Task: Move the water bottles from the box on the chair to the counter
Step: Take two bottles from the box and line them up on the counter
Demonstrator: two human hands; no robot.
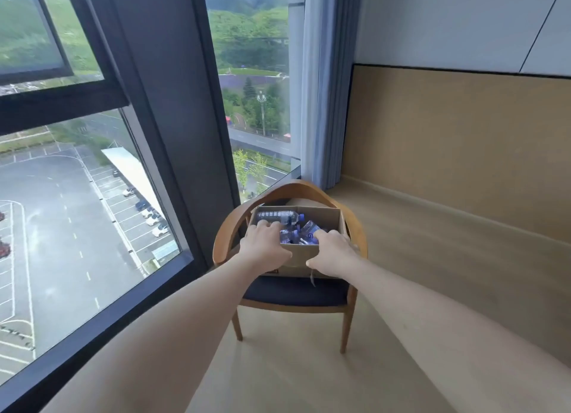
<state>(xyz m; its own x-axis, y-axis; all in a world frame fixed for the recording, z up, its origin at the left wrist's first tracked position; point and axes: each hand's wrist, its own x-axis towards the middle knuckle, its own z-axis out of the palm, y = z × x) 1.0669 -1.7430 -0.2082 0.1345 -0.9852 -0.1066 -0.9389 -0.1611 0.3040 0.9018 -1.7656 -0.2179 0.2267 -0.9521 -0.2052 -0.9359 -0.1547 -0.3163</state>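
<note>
An open cardboard box (pixel 330 219) sits on the dark seat of a wooden armchair (pixel 312 293). Inside lie several clear water bottles (pixel 278 217) with blue caps and labels, on their sides. My left hand (pixel 265 247) rests over the box's near left rim, fingers curled into the box and thumb on the front wall. My right hand (pixel 332 252) grips the near right rim the same way. Both arms are stretched forward. The counter is not in view.
A floor-to-ceiling window (pixel 92 211) with a dark frame runs along the left, close to the chair. A blue-grey curtain (pixel 324 88) hangs behind the chair. A tan-panelled wall (pixel 463 149) stands at right, with light wooden floor (pixel 432 273) between.
</note>
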